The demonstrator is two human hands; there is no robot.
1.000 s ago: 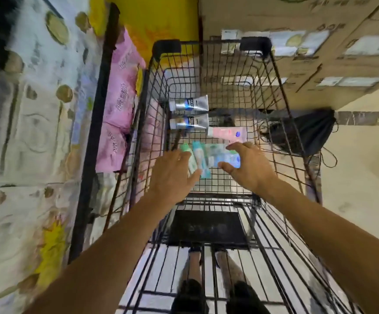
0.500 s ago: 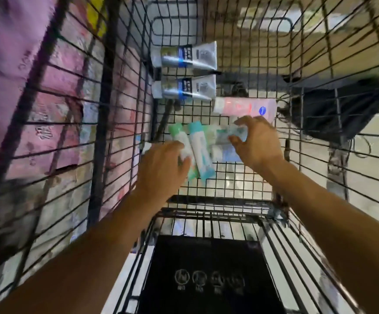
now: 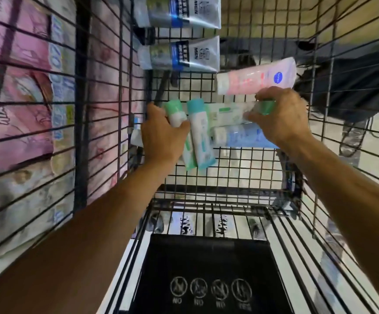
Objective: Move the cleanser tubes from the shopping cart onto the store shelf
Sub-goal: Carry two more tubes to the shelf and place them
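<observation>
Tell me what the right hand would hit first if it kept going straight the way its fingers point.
Probably the pink cleanser tube, lying just beyond the right hand, which already grips a white tube with a green cap. Depth is unclear, so it might pass above.

2 silver-and-blue tubes (image 3: 179, 14) lie in the shopping cart (image 3: 240, 177), plus 1 pink tube (image 3: 254, 78), 1 pale blue tube (image 3: 240, 135), 1 green-capped tube (image 3: 174, 109), 1 teal-capped tube (image 3: 201, 132) and 1 white tube with a green cap (image 3: 229, 113): 7 tubes. 2 hands: left hand (image 3: 161, 137), right hand (image 3: 281, 116). 4 "NO" pictograms (image 3: 210, 288) mark the seat flap.
</observation>
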